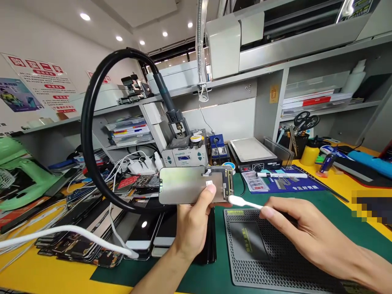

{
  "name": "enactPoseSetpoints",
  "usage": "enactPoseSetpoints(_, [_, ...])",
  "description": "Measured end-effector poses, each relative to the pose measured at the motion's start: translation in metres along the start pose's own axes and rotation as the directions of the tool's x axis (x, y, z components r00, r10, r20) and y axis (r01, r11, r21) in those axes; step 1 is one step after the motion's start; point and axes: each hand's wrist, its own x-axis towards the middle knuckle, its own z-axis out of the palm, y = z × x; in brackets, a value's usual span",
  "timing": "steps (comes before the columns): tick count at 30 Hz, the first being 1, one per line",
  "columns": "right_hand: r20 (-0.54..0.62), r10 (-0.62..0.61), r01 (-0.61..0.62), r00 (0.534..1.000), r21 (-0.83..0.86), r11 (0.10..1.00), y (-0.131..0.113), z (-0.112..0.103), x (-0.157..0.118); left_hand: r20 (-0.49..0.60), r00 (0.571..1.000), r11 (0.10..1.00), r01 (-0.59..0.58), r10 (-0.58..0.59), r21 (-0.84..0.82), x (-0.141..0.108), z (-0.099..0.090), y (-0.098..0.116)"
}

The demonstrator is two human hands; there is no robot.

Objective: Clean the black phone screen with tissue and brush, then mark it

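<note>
My left hand (196, 220) grips a phone screen (183, 185), its thumb pressed on the metallic back. The panel is held lengthwise, with flex connectors along its right end. Between the thumb and fingers of my right hand (300, 224) is a cotton swab (245, 201). The white tip of the swab is at the lower right corner of the panel; whether it touches, I cannot tell. Under my right hand lies a grey perforated mat (245, 273) on the green work mat.
Several phones (139, 232) and bare phone boards lie to the left, with white cables across them. A black hose (87, 122) arches over from a hot air station (183, 157). Behind the screen stand a heating plate (252, 151), a marker (281, 175) and a yellow bottle (310, 152).
</note>
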Motion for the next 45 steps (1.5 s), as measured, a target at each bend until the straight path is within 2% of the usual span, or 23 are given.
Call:
enactPoseSetpoints(3, [-0.022, -0.002, 0.002, 1.0, 0.002, 1.0, -0.001, -0.001, 0.001, 0.004, 1.0, 1.0, -0.006, 0.006, 0.025, -0.001, 0.0, 0.0])
enactPoseSetpoints(7, [-0.124, 0.043, -0.034, 0.991, 0.072, 0.997, -0.005, -0.003, 0.003, 0.023, 1.0, 0.997, -0.006, 0.004, 0.077, -0.002, -0.001, 0.0])
enactPoseSetpoints(11, [-0.055, 0.035, -0.032, 0.998, 0.055, 0.998, -0.006, -0.005, 0.004, 0.034, 0.999, 0.996, -0.019, 0.016, 0.091, -0.003, 0.0, -0.001])
enactPoseSetpoints(15, [-0.114, 0.06, -0.05, 0.992, 0.085, 0.995, -0.006, -0.006, 0.006, 0.022, 0.999, 0.994, -0.039, 0.037, 0.098, -0.002, 0.001, -0.002])
enactPoseSetpoints(19, [-0.024, 0.07, -0.069, 0.997, 0.052, 0.996, -0.007, -0.006, 0.007, 0.011, 0.999, 0.99, -0.047, 0.046, 0.133, -0.002, 0.001, -0.001])
enactPoseSetpoints(23, [-0.075, 0.119, -0.112, 0.99, 0.089, 0.99, -0.006, -0.007, 0.005, 0.002, 0.999, 0.988, -0.054, 0.054, 0.145, -0.001, 0.0, -0.001])
enactPoseSetpoints(27, [0.064, 0.097, -0.101, 0.993, 0.067, 0.993, -0.005, -0.007, 0.003, 0.003, 0.998, 0.991, -0.065, 0.065, 0.121, 0.0, -0.001, -0.003])
enactPoseSetpoints(28, [0.066, 0.098, -0.102, 0.993, 0.06, 0.993, -0.005, -0.007, 0.003, 0.003, 0.998, 0.991, -0.066, 0.066, 0.12, 0.0, -0.001, -0.003])
enactPoseSetpoints(32, [-0.109, 0.13, -0.119, 0.986, 0.107, 0.987, -0.003, -0.009, 0.006, 0.021, 0.998, 0.987, -0.061, 0.059, 0.148, -0.001, 0.0, -0.002])
enactPoseSetpoints(34, [-0.137, 0.121, -0.104, 0.983, 0.123, 0.987, -0.003, -0.01, 0.005, 0.029, 0.998, 0.987, -0.059, 0.055, 0.152, -0.001, 0.001, 0.0])
enactPoseSetpoints(38, [0.028, 0.076, -0.077, 0.997, 0.067, 0.995, -0.003, -0.009, 0.002, 0.001, 1.0, 0.99, -0.031, 0.031, 0.136, -0.002, 0.002, 0.0])
enactPoseSetpoints(40, [0.067, 0.088, -0.092, 0.994, 0.046, 0.995, -0.004, -0.009, 0.002, -0.003, 1.0, 0.99, -0.013, 0.013, 0.141, -0.002, 0.002, 0.0])
enactPoseSetpoints(45, [-0.079, 0.154, -0.143, 0.985, 0.125, 0.982, -0.004, -0.014, 0.008, -0.02, 1.0, 0.983, 0.018, -0.014, 0.184, -0.004, 0.006, 0.002])
